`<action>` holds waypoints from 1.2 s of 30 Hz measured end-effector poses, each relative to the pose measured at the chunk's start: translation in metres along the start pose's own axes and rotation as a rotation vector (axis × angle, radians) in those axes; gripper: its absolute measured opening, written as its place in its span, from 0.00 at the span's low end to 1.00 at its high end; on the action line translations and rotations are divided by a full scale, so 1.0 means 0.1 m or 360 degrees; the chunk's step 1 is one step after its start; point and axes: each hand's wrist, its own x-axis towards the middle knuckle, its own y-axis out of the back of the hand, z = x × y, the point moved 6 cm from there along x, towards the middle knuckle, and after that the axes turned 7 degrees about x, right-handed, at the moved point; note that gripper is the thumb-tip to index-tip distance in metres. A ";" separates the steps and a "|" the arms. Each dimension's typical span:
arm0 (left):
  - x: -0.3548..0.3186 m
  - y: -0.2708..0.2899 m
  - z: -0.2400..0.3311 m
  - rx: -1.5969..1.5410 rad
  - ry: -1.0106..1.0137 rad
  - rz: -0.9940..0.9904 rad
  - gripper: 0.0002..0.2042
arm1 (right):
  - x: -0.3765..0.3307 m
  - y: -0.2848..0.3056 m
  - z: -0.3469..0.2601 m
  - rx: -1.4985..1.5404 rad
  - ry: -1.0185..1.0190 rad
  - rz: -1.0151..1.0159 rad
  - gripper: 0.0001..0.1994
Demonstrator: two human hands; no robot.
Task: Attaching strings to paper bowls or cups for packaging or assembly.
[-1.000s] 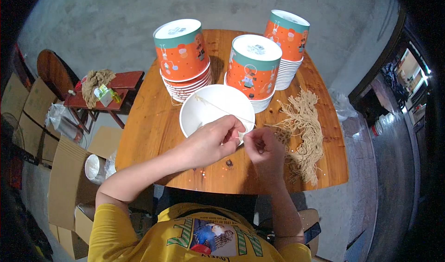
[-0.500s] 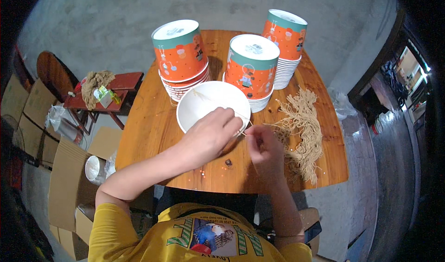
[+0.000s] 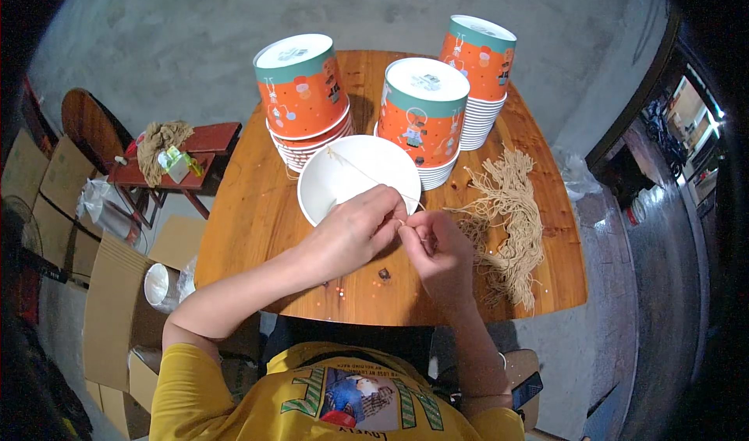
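A paper tub (image 3: pixel 331 184) lies tipped with its white inside facing me, in front of the stacks. A thin beige string (image 3: pixel 365 173) runs across its mouth and out past the rim on the right. My left hand (image 3: pixel 363 226) crosses the tub's near right rim, fingers closed on the string. Close beside it, fingertips nearly touching, my right hand (image 3: pixel 441 250) pinches the string between thumb and forefinger. The exact shape of the string between the fingers is too small to make out. Right of my hands lies a loose bundle of beige strings (image 3: pixel 519 234).
Three upside-down stacks of orange and green paper tubs stand behind: left stack (image 3: pixel 304 90), middle stack (image 3: pixel 425 121), right stack (image 3: pixel 480 63). Small coloured bits dot the wooden table (image 3: pixel 257 262) near its front edge. Cardboard boxes (image 3: pixel 117 308) and a low red bench (image 3: pixel 207 160) are at left.
My right hand has moved slightly left, closer to the left hand. My left hand has shifted a little; more string shows taut across the tub's mouth.
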 end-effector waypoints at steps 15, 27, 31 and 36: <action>0.00 -0.01 -0.08 0.0111 -0.0025 0.0004 0.07 | -0.03 -0.11 0.11 0.0208 -0.0142 0.0043 0.03; -0.15 0.03 0.04 0.0198 0.0125 0.0109 0.08 | -0.05 -0.12 0.07 0.0048 -0.0020 0.0087 0.03; -0.13 0.00 -0.02 0.0131 0.0183 0.0080 0.06 | -0.04 -0.12 0.04 0.0051 0.0010 0.0088 0.03; -0.10 -0.02 -0.11 -0.0071 0.0331 0.0068 0.05 | -0.05 -0.11 0.04 0.0039 0.0090 0.0111 0.03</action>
